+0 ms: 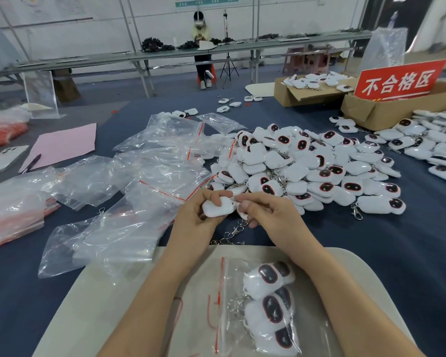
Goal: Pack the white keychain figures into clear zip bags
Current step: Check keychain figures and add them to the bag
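One white keychain figure point(218, 207) is gripped in the curled left hand point(193, 222), a second figure point(242, 214) pinched by the right hand point(268, 217), just near of the pile point(307, 166). Gathering is judged under way; next an empty zip bag point(139, 181) at left must be opened.

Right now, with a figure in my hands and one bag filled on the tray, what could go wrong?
1. The chain pinched by the right hand trails near the pile; lifting could snag other clasps.
2. The filled bag lies between the forearms; pulling back might sweep it off the tray.
3. The figure rests in the left hand fingers and could slip.
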